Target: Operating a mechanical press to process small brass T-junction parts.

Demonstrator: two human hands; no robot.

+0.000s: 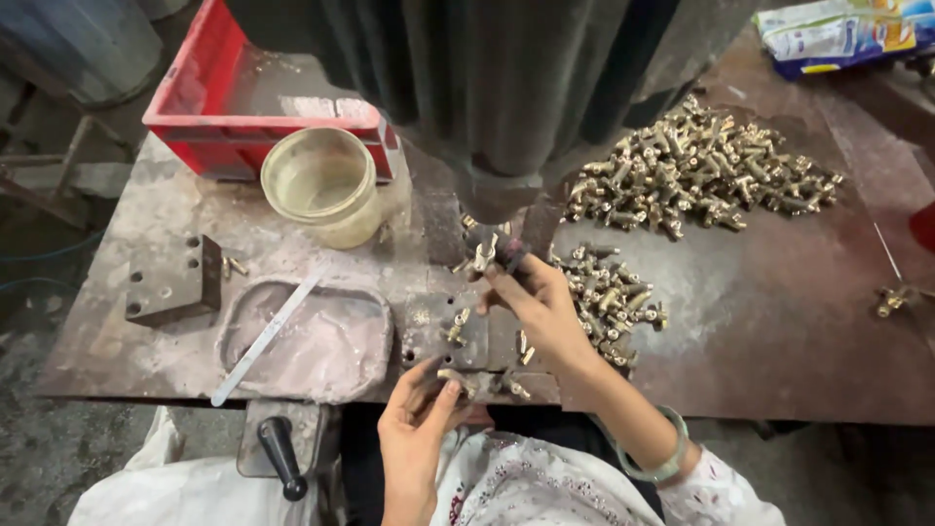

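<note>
The right hand (pixel 541 307) has its fingers pinched on a brass fitting (pixel 482 255) just under the press head (pixel 497 195) — upright, directly above the fixture block (pixel 458 336). Nearer the body, the left hand (pixel 417 424) fingers clamp another fitting (pixel 454 378) at the block's front edge.

Brass-gold fittings (pixel 696 166) heaped on my rusty brown worktop (pixel 779 321), a red crate (pixel 209 97), my green bangle (pixel 667 458).

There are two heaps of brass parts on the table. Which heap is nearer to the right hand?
The smaller heap, lying just beside the right hand. The bigger heap lies farther back, toward the table's far right.
</note>
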